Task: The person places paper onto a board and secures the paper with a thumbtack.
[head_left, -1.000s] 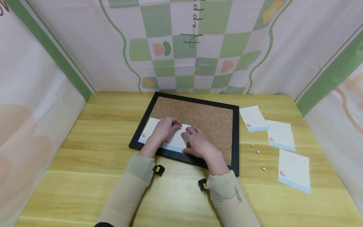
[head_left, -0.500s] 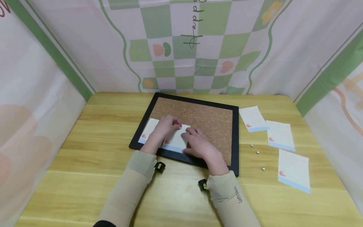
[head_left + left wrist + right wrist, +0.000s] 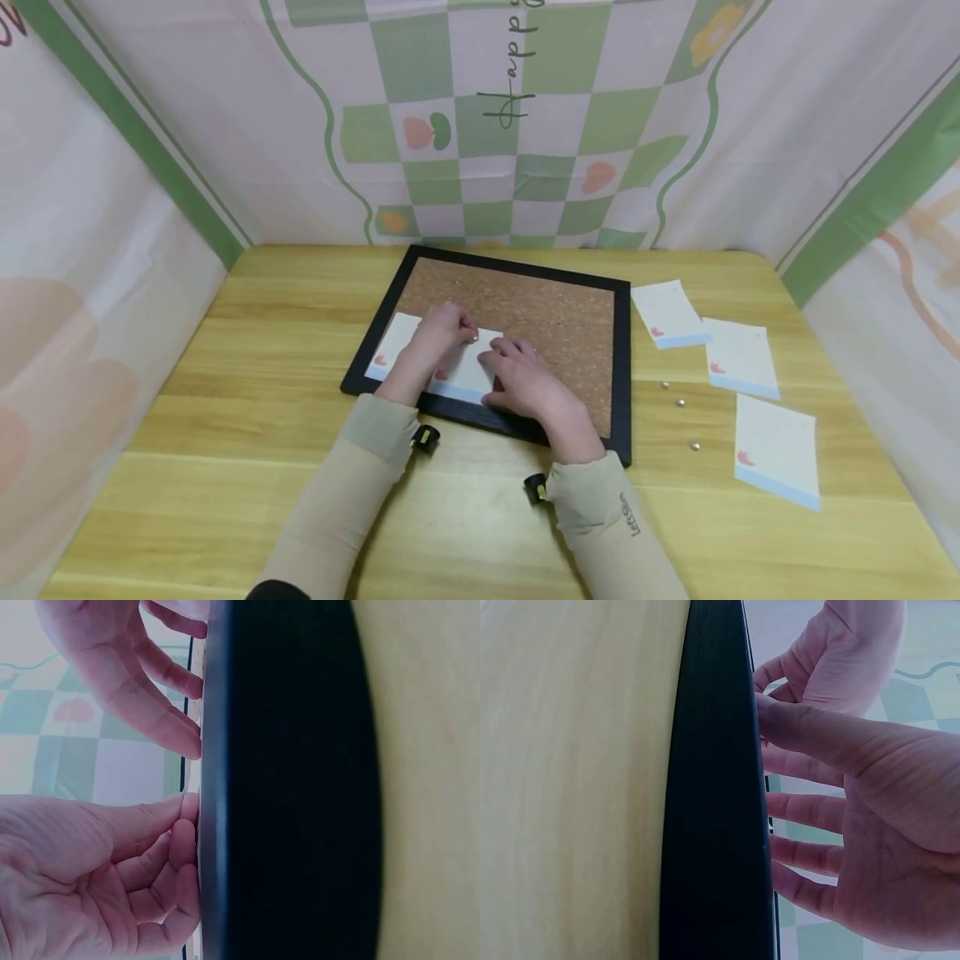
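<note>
My left hand [image 3: 437,335] pinches a small silver thumbtack [image 3: 476,337] between thumb and forefinger, at the top right part of a white note sheet [image 3: 467,373]. That sheet lies on the corkboard [image 3: 558,321], with a pink print and a blue lower band. My right hand [image 3: 534,385] rests on the sheet's right edge, its fingers spread and fairly straight. Left of it on the cork is a second note sheet [image 3: 396,337], partly covered by my left hand. In the left wrist view my left fingers [image 3: 154,900] are curled down at the board, hiding the tack.
Three more note sheets [image 3: 780,442] lie on the wooden table [image 3: 225,433] right of the board. Three loose thumbtacks [image 3: 680,403] sit between them and the board's raised black frame [image 3: 622,375]. A printed curtain [image 3: 487,183] stands behind the table.
My left wrist and forearm have shifted slightly to the right, while the fingertips stay on the tack at the same spot. The right hand has not moved.
</note>
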The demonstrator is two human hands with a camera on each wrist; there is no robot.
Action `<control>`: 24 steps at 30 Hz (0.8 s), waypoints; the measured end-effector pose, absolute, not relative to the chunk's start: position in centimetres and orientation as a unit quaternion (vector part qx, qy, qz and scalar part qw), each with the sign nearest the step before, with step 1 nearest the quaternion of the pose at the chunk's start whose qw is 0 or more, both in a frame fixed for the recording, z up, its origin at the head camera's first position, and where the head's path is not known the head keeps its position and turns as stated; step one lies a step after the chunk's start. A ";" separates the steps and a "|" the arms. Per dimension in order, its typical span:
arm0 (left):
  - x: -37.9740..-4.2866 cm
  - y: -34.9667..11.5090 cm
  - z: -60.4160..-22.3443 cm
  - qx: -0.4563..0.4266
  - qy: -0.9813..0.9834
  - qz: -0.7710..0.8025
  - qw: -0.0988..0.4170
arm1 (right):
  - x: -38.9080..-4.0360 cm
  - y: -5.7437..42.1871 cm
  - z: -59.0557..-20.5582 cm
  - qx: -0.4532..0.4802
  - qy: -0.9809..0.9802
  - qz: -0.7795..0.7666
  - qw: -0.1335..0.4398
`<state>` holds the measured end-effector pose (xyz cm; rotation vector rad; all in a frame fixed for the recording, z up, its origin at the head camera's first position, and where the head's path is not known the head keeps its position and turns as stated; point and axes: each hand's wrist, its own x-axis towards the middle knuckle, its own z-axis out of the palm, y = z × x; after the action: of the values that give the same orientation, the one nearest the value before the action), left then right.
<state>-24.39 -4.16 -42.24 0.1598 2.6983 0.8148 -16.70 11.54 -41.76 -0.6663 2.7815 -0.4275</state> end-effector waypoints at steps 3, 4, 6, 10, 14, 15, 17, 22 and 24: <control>-24.4 -3.9 -42.0 0.041 0.943 0.283 0.169 | -16.7 11.6 -41.8 -0.228 0.954 -0.146 0.125; -24.4 -3.9 -42.0 0.039 0.944 0.280 0.171 | -16.7 11.6 -41.8 -0.229 0.955 -0.145 0.124; -24.4 -3.7 -41.9 0.037 0.944 0.277 0.177 | -16.7 11.7 -41.7 -0.230 0.955 -0.144 0.121; -24.3 -3.6 -41.7 0.032 0.943 0.272 0.188 | -16.6 11.7 -41.7 -0.231 0.955 -0.143 0.120; -24.3 -3.6 -41.8 0.029 0.945 0.268 0.187 | -16.7 11.7 -41.8 -0.226 0.955 -0.147 0.126; -24.3 -3.6 -41.8 0.030 0.945 0.267 0.185 | -16.7 11.6 -41.8 -0.225 0.954 -0.149 0.127; -24.3 -3.5 -41.8 0.034 0.947 0.263 0.179 | -16.7 11.6 -41.9 -0.226 0.954 -0.149 0.125; -24.2 -3.5 -41.7 0.034 0.949 0.262 0.174 | -16.7 11.7 -41.9 -0.226 0.954 -0.152 0.125; -24.2 -3.5 -41.7 0.031 0.949 0.262 0.174 | -16.7 11.8 -41.8 -0.226 0.954 -0.154 0.125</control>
<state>-24.22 -3.48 -41.67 0.0875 2.6903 0.7435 -16.74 11.77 -41.83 -0.6595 2.7786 -0.4498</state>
